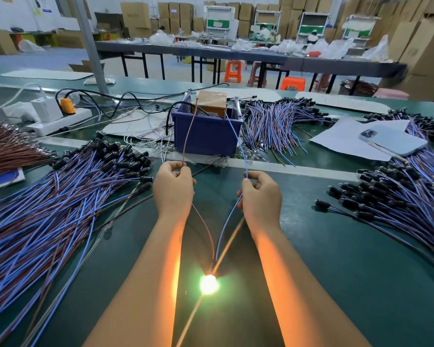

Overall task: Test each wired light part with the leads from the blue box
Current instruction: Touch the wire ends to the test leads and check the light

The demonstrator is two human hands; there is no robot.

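Glowing bright between the two forearms, the lit light part (209,284) is lying on the green table (348,259), nearest the camera. Piles of wired parts are sprawling across the table, the largest heap (60,209) on the left and another (398,196) on the right. Beyond the hands, the blue box (207,136) is sitting with a brown lead (187,136) and a blue lead (239,146) running down from it. The left hand (173,189) is pinching the brown lead against the part's brown wire (206,229); the right hand (259,194) is pinching the blue lead against its blue wire (224,226).
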